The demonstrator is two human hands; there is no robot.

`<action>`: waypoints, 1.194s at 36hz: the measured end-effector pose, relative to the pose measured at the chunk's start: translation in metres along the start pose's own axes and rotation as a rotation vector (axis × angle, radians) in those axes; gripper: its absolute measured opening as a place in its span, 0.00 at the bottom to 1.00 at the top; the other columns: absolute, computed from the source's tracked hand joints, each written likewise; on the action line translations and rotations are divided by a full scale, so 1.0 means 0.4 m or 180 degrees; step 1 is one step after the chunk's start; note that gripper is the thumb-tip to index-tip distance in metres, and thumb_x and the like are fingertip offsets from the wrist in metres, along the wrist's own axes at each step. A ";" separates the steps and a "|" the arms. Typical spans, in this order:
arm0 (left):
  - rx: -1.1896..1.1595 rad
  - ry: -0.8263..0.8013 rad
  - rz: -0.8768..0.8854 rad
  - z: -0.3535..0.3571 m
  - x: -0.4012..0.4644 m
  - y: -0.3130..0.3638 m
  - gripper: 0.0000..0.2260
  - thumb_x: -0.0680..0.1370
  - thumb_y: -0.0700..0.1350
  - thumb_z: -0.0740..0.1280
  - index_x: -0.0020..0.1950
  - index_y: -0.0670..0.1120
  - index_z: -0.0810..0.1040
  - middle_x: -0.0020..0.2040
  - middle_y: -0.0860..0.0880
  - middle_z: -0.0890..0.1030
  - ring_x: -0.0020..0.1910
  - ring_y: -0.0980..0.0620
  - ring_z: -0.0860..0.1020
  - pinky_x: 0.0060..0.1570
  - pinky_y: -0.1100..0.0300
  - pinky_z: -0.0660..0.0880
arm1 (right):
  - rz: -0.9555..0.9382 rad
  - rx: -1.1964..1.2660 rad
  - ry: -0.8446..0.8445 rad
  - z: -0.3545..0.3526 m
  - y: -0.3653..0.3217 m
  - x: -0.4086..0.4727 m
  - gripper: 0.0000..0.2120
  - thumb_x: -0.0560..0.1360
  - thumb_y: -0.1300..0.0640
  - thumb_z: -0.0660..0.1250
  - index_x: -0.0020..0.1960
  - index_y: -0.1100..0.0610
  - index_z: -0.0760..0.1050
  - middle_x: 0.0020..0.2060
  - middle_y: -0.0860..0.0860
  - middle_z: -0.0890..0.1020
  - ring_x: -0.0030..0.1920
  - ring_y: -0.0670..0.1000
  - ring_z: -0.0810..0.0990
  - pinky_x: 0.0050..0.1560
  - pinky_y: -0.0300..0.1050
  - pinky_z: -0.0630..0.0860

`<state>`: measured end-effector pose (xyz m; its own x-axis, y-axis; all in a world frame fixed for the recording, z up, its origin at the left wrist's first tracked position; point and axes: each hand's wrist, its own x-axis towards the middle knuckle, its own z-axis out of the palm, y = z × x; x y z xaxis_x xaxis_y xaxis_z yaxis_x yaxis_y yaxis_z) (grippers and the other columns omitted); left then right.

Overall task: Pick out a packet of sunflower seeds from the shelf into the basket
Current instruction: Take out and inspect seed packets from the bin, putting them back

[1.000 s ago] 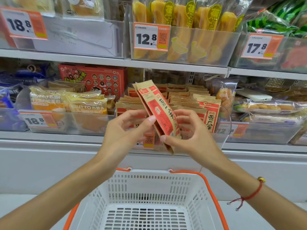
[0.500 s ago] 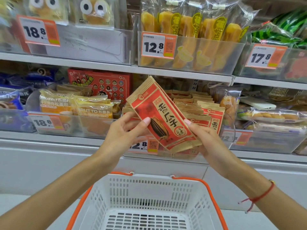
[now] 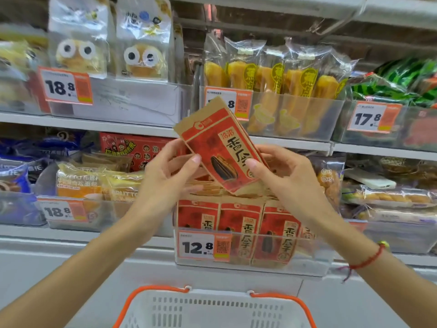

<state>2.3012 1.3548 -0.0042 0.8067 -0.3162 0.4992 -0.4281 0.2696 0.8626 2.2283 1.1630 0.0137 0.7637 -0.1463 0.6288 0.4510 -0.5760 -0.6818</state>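
Shop shelf (image 3: 132,125) with snack bins behind: a red seed packet (image 3: 222,153), tilted, is pinched between left hand (image 3: 165,181) and right hand (image 3: 286,178) above its bin (image 3: 307,266). White basket (image 3: 212,308) sits below, well apart.

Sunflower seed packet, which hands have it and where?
Both hands pinch the sunflower seed packet: left hand at its left edge, right hand at its lower right edge.

shop: price tags (image 3: 67,86) on snack shelves (image 3: 94,124)

Head view faces the shelves (image 3: 142,125) closely, perhaps tilted slightly downward.
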 end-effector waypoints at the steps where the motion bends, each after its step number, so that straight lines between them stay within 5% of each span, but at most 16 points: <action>1: 0.0077 0.0016 0.0024 -0.007 0.015 0.002 0.09 0.79 0.42 0.65 0.57 0.54 0.76 0.49 0.56 0.85 0.48 0.58 0.84 0.41 0.64 0.81 | -0.0045 -0.0096 -0.0013 0.003 0.001 0.019 0.11 0.76 0.52 0.69 0.58 0.49 0.80 0.47 0.42 0.85 0.48 0.38 0.82 0.48 0.30 0.75; 7: 0.0456 0.0309 0.0104 -0.053 0.109 -0.024 0.07 0.76 0.41 0.71 0.50 0.52 0.79 0.43 0.55 0.85 0.46 0.56 0.84 0.45 0.61 0.82 | -0.0348 -0.0874 -0.0109 0.016 0.030 0.125 0.11 0.76 0.51 0.70 0.58 0.47 0.79 0.49 0.41 0.84 0.51 0.37 0.80 0.51 0.35 0.77; 15: 0.1189 0.0479 0.0342 -0.105 0.179 -0.125 0.13 0.72 0.40 0.75 0.45 0.59 0.82 0.41 0.59 0.85 0.45 0.62 0.83 0.55 0.56 0.79 | -0.0742 -0.2492 -0.0444 0.073 0.113 0.212 0.12 0.75 0.49 0.70 0.57 0.47 0.81 0.49 0.45 0.84 0.50 0.50 0.81 0.46 0.50 0.77; 25: 0.1686 0.0816 0.0483 -0.146 0.223 -0.202 0.11 0.72 0.43 0.75 0.44 0.61 0.82 0.39 0.62 0.84 0.43 0.66 0.82 0.53 0.56 0.79 | -0.0241 -0.2308 -0.0619 0.162 0.187 0.276 0.11 0.75 0.48 0.70 0.56 0.45 0.82 0.43 0.45 0.85 0.44 0.47 0.82 0.44 0.46 0.79; 31: 0.2398 0.0481 0.0267 -0.135 0.259 -0.226 0.07 0.75 0.52 0.72 0.51 0.62 0.82 0.44 0.62 0.84 0.47 0.63 0.80 0.51 0.58 0.78 | 0.0604 -0.2258 -0.1291 0.168 0.219 0.293 0.18 0.76 0.38 0.63 0.59 0.46 0.80 0.43 0.50 0.85 0.42 0.51 0.82 0.46 0.51 0.80; 35: 0.3057 0.0156 0.0218 -0.123 0.284 -0.237 0.10 0.79 0.58 0.64 0.57 0.60 0.80 0.51 0.61 0.82 0.49 0.59 0.77 0.46 0.59 0.72 | 0.1132 -0.1838 -0.1576 0.163 0.233 0.308 0.24 0.80 0.41 0.59 0.63 0.58 0.77 0.55 0.58 0.83 0.54 0.57 0.81 0.57 0.52 0.76; 38: 0.3220 0.0157 0.0335 -0.127 0.289 -0.251 0.08 0.79 0.57 0.63 0.51 0.58 0.79 0.50 0.60 0.81 0.48 0.59 0.75 0.40 0.60 0.68 | 0.1242 -0.1689 -0.1802 0.171 0.250 0.315 0.24 0.80 0.41 0.59 0.64 0.58 0.77 0.59 0.58 0.81 0.59 0.56 0.79 0.65 0.54 0.73; 43: 0.3169 0.0220 0.0424 -0.128 0.291 -0.260 0.09 0.79 0.57 0.63 0.49 0.57 0.81 0.45 0.61 0.82 0.46 0.59 0.78 0.40 0.60 0.72 | 0.1168 -0.1735 -0.1812 0.173 0.266 0.329 0.22 0.80 0.43 0.60 0.65 0.57 0.76 0.57 0.55 0.82 0.57 0.54 0.80 0.61 0.50 0.75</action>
<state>2.4606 1.3364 -0.0400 0.7358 -0.2768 0.6180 -0.6366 -0.5940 0.4919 2.4088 1.1382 -0.0022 0.9981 -0.0576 0.0222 -0.0420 -0.8974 -0.4391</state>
